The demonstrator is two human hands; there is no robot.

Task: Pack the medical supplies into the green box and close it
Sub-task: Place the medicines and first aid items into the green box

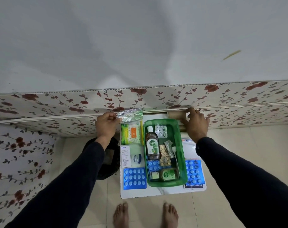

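Note:
The open green box stands on a small white table. Inside lie a brown Dettol bottle, a green Dettol bottle, a silver pill strip, a gold strip and a blue blister. My left hand pinches a silver foil packet above the table's far left corner. My right hand grips a beige bandage roll behind the box.
On the table left of the box are a cotton-bud pack, a white leaflet box, a tape roll and a blue blister sheet. To the right lie another blue sheet and a Hansaplast pack. A black bin stands at the left.

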